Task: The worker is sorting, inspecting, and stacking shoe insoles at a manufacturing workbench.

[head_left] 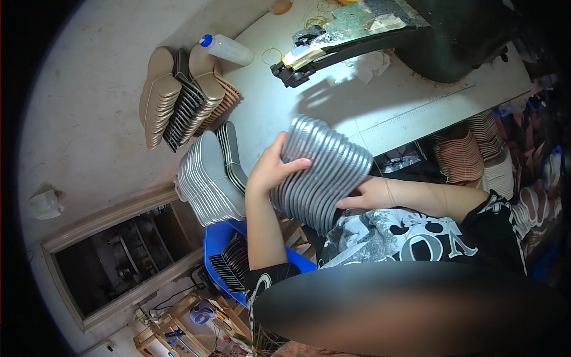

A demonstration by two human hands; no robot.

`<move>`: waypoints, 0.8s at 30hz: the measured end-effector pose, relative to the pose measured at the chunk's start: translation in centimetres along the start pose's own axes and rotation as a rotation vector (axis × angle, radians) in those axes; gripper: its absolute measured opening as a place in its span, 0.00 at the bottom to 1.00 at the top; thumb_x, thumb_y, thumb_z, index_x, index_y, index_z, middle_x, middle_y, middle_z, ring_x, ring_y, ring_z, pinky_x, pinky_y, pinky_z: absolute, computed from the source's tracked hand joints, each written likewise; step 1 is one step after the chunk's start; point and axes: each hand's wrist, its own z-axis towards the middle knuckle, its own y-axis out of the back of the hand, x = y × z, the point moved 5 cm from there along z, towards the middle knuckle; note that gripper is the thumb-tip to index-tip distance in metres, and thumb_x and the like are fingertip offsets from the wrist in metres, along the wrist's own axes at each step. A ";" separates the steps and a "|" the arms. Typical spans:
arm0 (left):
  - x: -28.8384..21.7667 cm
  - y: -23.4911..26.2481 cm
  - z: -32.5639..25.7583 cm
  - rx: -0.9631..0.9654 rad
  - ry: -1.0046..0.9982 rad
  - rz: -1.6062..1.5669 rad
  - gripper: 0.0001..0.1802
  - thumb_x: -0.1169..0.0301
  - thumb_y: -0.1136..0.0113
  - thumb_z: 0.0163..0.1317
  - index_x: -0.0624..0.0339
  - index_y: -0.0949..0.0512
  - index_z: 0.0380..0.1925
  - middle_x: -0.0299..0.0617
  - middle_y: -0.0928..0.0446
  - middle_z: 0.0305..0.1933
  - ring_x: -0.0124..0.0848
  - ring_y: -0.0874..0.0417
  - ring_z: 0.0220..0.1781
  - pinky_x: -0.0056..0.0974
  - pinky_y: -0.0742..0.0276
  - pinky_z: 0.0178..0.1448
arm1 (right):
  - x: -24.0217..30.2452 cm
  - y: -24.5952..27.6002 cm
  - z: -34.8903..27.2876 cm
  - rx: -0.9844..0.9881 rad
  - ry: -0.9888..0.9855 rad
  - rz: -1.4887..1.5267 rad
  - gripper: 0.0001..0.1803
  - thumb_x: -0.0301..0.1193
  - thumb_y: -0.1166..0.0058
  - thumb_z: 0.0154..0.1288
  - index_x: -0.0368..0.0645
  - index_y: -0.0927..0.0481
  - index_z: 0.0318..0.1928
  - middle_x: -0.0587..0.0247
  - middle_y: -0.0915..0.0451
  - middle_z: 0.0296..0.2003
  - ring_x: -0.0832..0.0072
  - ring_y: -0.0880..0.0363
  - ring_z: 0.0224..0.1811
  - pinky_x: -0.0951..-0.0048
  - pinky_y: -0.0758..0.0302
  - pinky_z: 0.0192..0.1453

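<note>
From the head camera, both hands are clamping a thick stack of grey shoe insoles (324, 169) held above the person's lap at the near edge of the white table (380, 107): the left hand (270, 169) is gripping its left end with fingers curling over the top, the right hand (366, 195) is pressing against its lower right side. Just to the left, another grey stack (208, 181) is leaning above a blue crate (219, 238), with beige and dark stacks (178, 98) lying beyond
</note>
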 end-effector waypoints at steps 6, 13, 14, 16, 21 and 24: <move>-2.6 -1.8 -0.1 -0.108 -0.101 0.336 0.36 0.51 0.25 0.41 0.64 0.24 0.46 0.51 0.25 0.43 0.42 0.23 0.47 0.40 0.28 0.51 | 0.0 2.5 -2.6 0.140 0.028 -0.244 0.30 0.45 0.49 0.66 0.41 0.32 0.62 0.47 0.31 0.61 0.58 0.33 0.65 0.63 0.39 0.69; -5.1 -4.5 -0.6 -0.106 -0.143 0.488 0.37 0.47 0.26 0.37 0.62 0.19 0.43 0.47 0.25 0.34 0.42 0.22 0.36 0.41 0.26 0.43 | -0.6 10.6 -9.4 0.323 -0.141 -0.306 0.19 0.41 0.47 0.66 0.36 0.18 0.44 0.56 0.17 0.37 0.67 0.19 0.42 0.68 0.25 0.50; -5.1 -4.6 -0.7 -0.111 -0.134 0.527 0.37 0.46 0.26 0.36 0.62 0.19 0.43 0.47 0.25 0.34 0.42 0.22 0.36 0.41 0.25 0.43 | 0.3 12.1 -8.9 0.181 -0.256 -0.347 0.17 0.39 0.46 0.65 0.36 0.17 0.41 0.55 0.17 0.34 0.67 0.19 0.39 0.69 0.24 0.46; -4.4 -4.5 -1.0 -0.138 -0.106 0.623 0.38 0.43 0.28 0.36 0.64 0.18 0.41 0.50 0.24 0.33 0.44 0.21 0.36 0.42 0.25 0.44 | 3.3 13.4 -4.8 -0.120 -0.204 -0.437 0.13 0.34 0.44 0.62 0.35 0.17 0.38 0.54 0.17 0.33 0.69 0.19 0.36 0.69 0.24 0.42; -4.3 -4.8 -1.5 -0.235 -0.124 0.655 0.39 0.37 0.32 0.38 0.67 0.19 0.32 0.54 0.24 0.33 0.47 0.21 0.37 0.44 0.25 0.45 | 7.1 11.9 5.7 -0.382 0.259 -0.620 0.15 0.32 0.42 0.59 0.37 0.19 0.44 0.53 0.18 0.37 0.64 0.20 0.37 0.67 0.25 0.43; -4.3 -5.9 -1.0 -0.186 -0.206 0.684 0.41 0.33 0.35 0.38 0.67 0.20 0.30 0.55 0.22 0.33 0.49 0.19 0.38 0.46 0.23 0.44 | 4.9 12.7 10.1 -0.487 0.230 -0.789 0.16 0.33 0.40 0.54 0.40 0.21 0.43 0.52 0.20 0.35 0.59 0.22 0.36 0.63 0.26 0.43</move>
